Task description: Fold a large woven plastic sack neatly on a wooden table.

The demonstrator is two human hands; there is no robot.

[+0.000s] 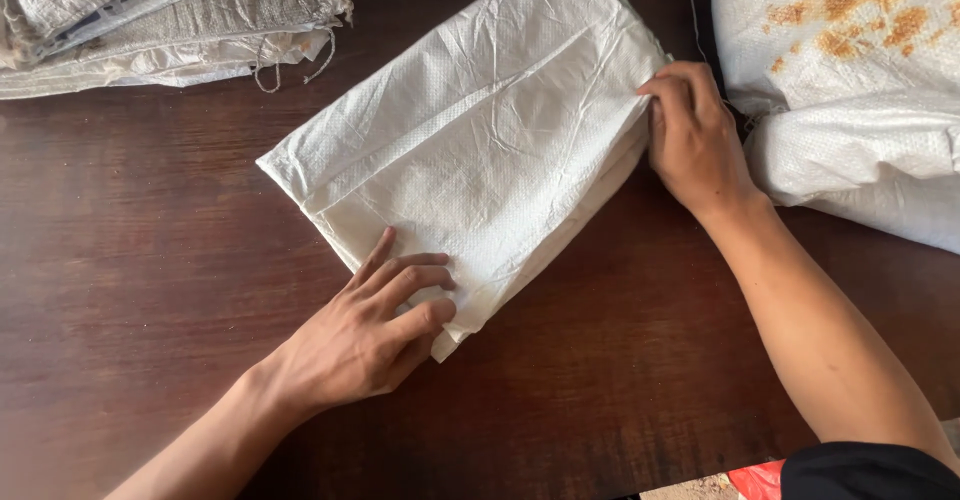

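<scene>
1. Sack (480, 150), white and woven, lay folded flat on the dark wooden table (150, 290), set at a slant so that one long folded edge ran from near the person toward the far right.
2. The left hand (375, 325) rested on the sack's near corner with its fingers spread and flat, gripping nothing; that pressing seemed meant to pin the layers so the fold would not spring open or slide on the smooth wood.
3. The right hand (690, 135) was closed in a narrow pinch on the sack's far right edge, fingers curled over the stacked layers, apparently to keep those edges lined up and the cloth taut against the other hand.
4. A pile of folded sacks (170, 20), greyer and with loose strings hanging from it, sat at the far left corner, well apart from the hands.
5. A stained sack (840, 40) with orange-brown blotches lay at the far right, just beside the right hand, over more white woven cloth; whether it touched the hand could not be told.
</scene>
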